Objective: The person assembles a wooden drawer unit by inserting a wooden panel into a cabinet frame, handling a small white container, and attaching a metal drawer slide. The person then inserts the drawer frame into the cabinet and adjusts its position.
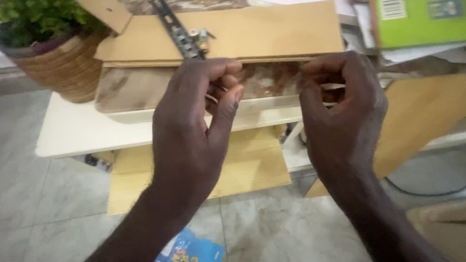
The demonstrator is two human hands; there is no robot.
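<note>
Your left hand (194, 116) curled, thumb pinching small pale strip (212, 98) against fingers. Your right hand (340, 104) fisted round second pale strip (332, 86). Both held level above white table edge (77, 131), before brown cardboard board (262, 31).

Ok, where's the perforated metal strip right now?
In the head view, the metal strip lies diagonally on the tan boards at top centre, just above the left hand.

A thin pale strip (335, 86) shows between the right hand's (342, 104) curled fingers. Another small pale piece (211, 98) sits pinched in the left hand (196, 111).
</note>
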